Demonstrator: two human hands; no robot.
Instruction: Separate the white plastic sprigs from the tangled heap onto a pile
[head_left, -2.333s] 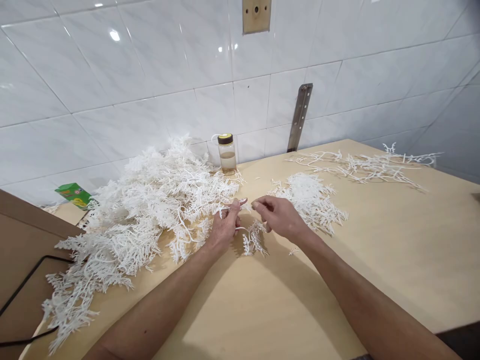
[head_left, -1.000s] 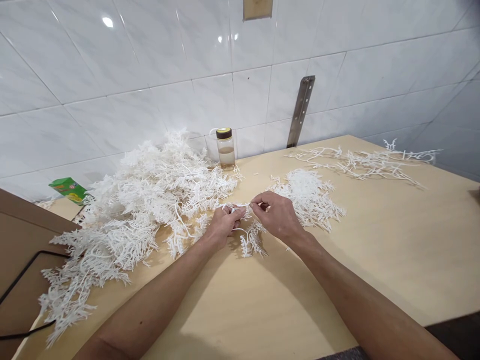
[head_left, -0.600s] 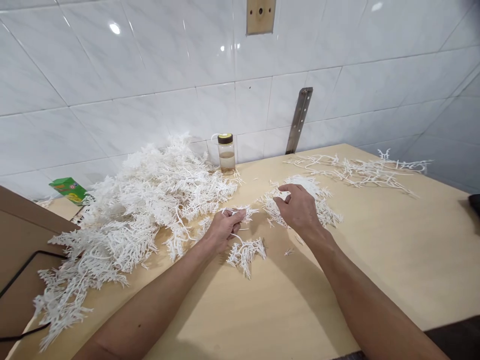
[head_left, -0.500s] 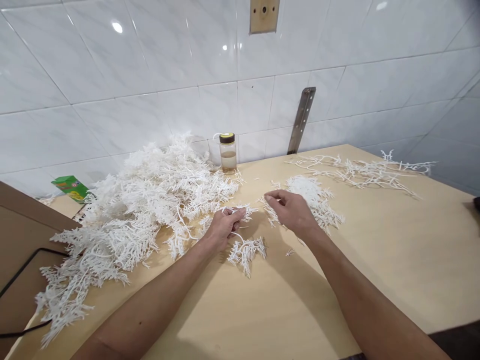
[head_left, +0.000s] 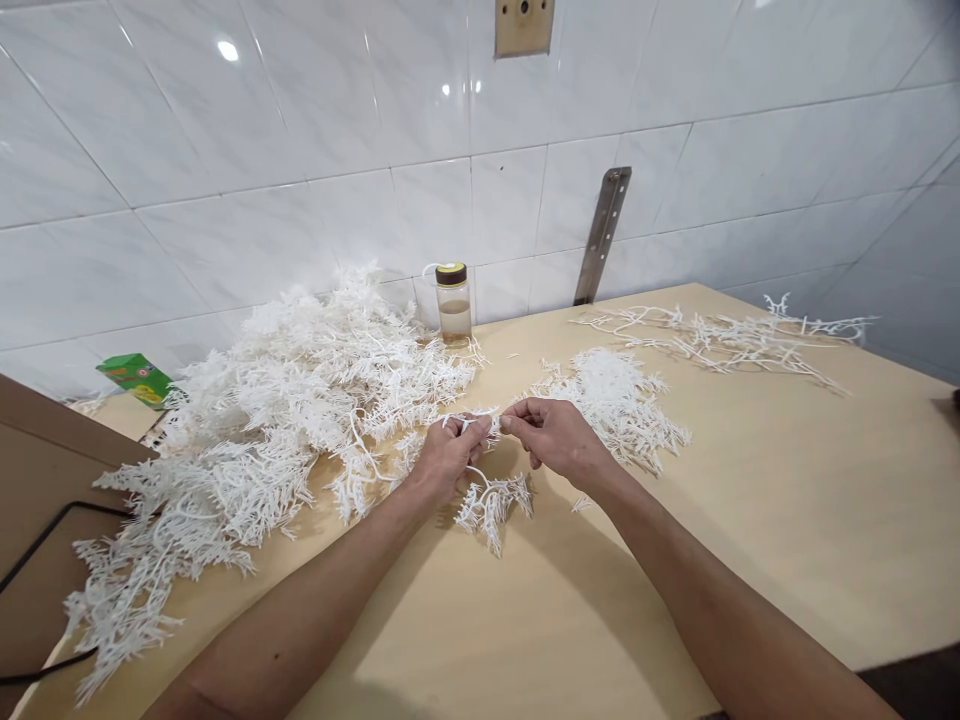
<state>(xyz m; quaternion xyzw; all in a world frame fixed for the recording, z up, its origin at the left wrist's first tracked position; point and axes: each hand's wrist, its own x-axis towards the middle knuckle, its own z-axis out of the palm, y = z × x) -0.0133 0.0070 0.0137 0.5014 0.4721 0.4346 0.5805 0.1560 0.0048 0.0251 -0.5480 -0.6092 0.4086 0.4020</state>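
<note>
Your right hand (head_left: pixel 555 437) has come back from the small pile (head_left: pixel 619 400) and pinches the white sprig (head_left: pixel 491 498) again, beside your left hand (head_left: pixel 446 455), which grips its stem. The near surface (head_left: pixel 787 520) lies open; the big heap (head_left: pixel 300 400) crowds the left, with a jar (head_left: pixel 454 303) at the wall.

A small jar (head_left: pixel 454 303) with a dark lid is standing against the tiled wall (head_left: pixel 300 150), beyond the grip. A green carton (head_left: pixel 137 379) is lying far to the left of it, by a brown board (head_left: pixel 45 470) with a black cable (head_left: pixel 45 545). A metal bracket (head_left: pixel 602 236) is leaning up the wall, beyond and to the right. A wooden table (head_left: pixel 787 500) is spreading beneath everything.
</note>
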